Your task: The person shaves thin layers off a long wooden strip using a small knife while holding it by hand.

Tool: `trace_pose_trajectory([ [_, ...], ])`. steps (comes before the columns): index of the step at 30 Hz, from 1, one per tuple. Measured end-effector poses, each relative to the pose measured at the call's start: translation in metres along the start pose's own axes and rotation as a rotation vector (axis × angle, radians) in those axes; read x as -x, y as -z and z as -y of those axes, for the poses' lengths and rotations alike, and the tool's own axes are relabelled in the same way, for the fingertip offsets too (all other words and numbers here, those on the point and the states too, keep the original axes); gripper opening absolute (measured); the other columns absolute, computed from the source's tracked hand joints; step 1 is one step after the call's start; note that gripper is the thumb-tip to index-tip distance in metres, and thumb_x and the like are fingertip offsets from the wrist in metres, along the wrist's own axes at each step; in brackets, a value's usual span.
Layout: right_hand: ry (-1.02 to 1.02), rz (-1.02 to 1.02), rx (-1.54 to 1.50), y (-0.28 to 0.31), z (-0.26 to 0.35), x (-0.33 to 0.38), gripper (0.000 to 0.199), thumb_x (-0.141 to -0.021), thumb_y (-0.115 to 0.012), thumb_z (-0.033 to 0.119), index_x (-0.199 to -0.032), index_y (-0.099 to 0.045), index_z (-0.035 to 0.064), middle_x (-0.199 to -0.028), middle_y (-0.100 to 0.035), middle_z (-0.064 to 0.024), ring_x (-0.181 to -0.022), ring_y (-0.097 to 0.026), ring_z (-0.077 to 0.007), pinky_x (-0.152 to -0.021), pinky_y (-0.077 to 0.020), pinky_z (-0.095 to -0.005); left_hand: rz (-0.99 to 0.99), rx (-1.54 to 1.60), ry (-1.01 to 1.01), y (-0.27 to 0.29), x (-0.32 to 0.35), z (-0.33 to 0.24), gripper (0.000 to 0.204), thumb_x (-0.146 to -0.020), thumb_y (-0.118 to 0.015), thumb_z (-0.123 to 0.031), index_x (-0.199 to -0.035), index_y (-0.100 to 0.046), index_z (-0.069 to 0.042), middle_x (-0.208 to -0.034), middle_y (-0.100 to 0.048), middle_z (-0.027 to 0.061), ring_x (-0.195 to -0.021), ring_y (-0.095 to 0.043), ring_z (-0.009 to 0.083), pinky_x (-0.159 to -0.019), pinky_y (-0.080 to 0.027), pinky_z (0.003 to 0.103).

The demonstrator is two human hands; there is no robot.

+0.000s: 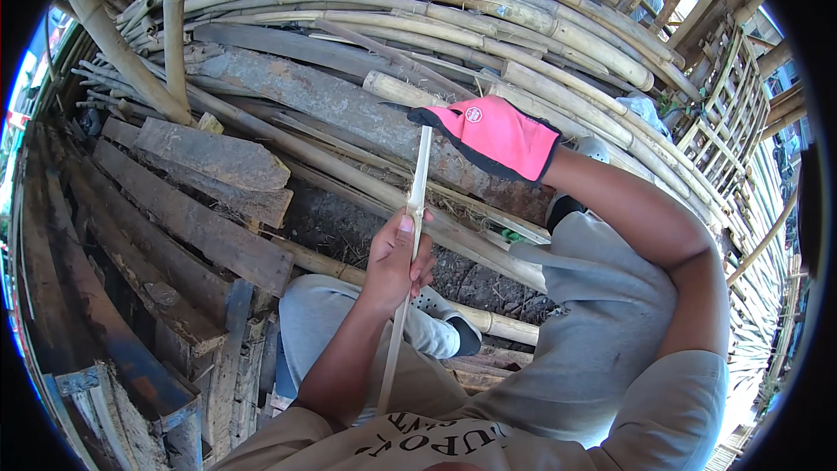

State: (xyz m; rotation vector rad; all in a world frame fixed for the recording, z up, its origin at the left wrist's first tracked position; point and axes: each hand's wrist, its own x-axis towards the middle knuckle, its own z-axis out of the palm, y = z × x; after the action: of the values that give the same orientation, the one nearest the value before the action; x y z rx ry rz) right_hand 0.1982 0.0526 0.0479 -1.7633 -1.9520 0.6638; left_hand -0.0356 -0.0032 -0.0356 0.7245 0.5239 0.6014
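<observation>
My bare left hand (398, 255) is wrapped round a long, narrow split bamboo strip (421, 170), with the thumb lying along it at a knot. The strip runs from beside my shirt up to the glove, and its lower end (390, 375) slants down over my lap. My right hand (501, 138) wears a pink glove with dark edging and is closed at the strip's upper end. Past the gloved fingers a thin, dark, pointed knife blade (398, 106) sticks out to the left; the handle is hidden in the glove.
Long bamboo poles (523, 13) lie stacked across the far side. Weathered boards (209, 157) are piled at the left, near an upright bamboo post (175, 35). A wide plank (305, 87) lies beyond my hands. At the right stands a bamboo lattice (724, 113).
</observation>
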Motion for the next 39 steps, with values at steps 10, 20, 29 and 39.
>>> trace_pose_trajectory([
  [10, 0.058, 0.113, -0.075, -0.030, -0.040, 0.017, 0.049, -0.108, -0.040, 0.043, -0.096, -0.068, 0.0044, -0.061, -0.056, -0.0122, -0.053, -0.053, -0.0276, -0.055, -0.0474, -0.0401, 0.033, 0.084, 0.057, -0.001, 0.006, 0.011, 0.030, -0.111, -0.031, -0.039, -0.112, -0.047, -0.013, -0.053, -0.035, -0.0024, -0.035, -0.030, 0.0069, -0.034, -0.028, 0.024],
  [20, -0.401, 0.379, -0.361, 0.014, -0.012, 0.006, 0.033, -0.105, -0.045, 0.038, -0.104, -0.063, 0.0102, -0.064, -0.055, 0.0013, -0.057, -0.057, -0.0098, -0.049, -0.0490, -0.0305, 0.032, 0.210, 0.091, -0.010, 0.007, -0.001, 0.034, -0.109, -0.035, -0.044, -0.114, -0.046, -0.012, -0.050, -0.033, -0.0060, -0.032, -0.028, 0.0056, -0.033, -0.022, 0.023],
  [29, -0.425, 0.406, -0.521, -0.002, -0.006, 0.005, 0.039, -0.099, -0.057, 0.052, -0.103, -0.065, 0.0141, -0.069, -0.057, 0.0049, -0.052, -0.052, -0.0038, -0.039, -0.0397, -0.0193, 0.046, 0.230, 0.051, -0.003, 0.009, -0.004, 0.034, -0.109, -0.035, -0.044, -0.114, -0.045, -0.012, -0.050, -0.033, -0.0062, -0.032, -0.027, 0.0055, -0.034, -0.021, 0.023],
  [39, -0.431, 0.353, -0.498, 0.003, 0.008, 0.002, 0.045, -0.102, -0.047, 0.050, -0.082, -0.059, 0.0116, -0.059, -0.052, 0.0010, -0.044, -0.049, -0.0112, -0.040, -0.0438, -0.0295, 0.091, 0.245, 0.062, 0.003, 0.010, -0.001, 0.034, -0.109, -0.034, -0.044, -0.114, -0.045, -0.013, -0.051, -0.033, -0.0056, -0.032, -0.026, 0.0057, -0.033, -0.023, 0.022],
])
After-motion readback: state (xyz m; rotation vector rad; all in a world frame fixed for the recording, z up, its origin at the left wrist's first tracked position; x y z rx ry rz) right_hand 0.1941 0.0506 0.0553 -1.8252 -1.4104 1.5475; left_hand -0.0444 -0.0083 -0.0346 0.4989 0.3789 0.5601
